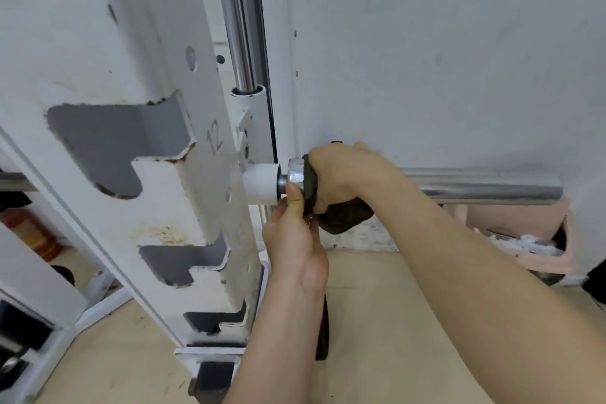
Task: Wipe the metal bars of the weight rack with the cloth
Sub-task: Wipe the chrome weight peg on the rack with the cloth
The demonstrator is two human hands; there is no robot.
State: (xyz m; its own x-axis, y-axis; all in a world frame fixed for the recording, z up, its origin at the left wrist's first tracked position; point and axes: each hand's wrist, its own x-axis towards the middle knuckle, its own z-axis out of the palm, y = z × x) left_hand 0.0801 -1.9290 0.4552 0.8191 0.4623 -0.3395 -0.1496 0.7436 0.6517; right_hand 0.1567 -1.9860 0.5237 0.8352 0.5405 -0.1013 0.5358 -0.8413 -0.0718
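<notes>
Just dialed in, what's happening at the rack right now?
A person is wiping the horizontal chrome bar that sticks out from the white rack upright. The right hand has a dark cloth wrapped around the bar next to its collar, with the cloth's tail hanging below. The left hand reaches up from underneath, thumb against the collar. The bar's outer end is bare.

The right hand (344, 174) hides most of the dark cloth (341, 216) and the stretch of horizontal bar (485, 185) beneath it. The vertical chrome rod (237, 20) runs out at the top edge. At the left edge, a red object (29, 233) is blurred and partly behind the white upright (157, 174).
</notes>
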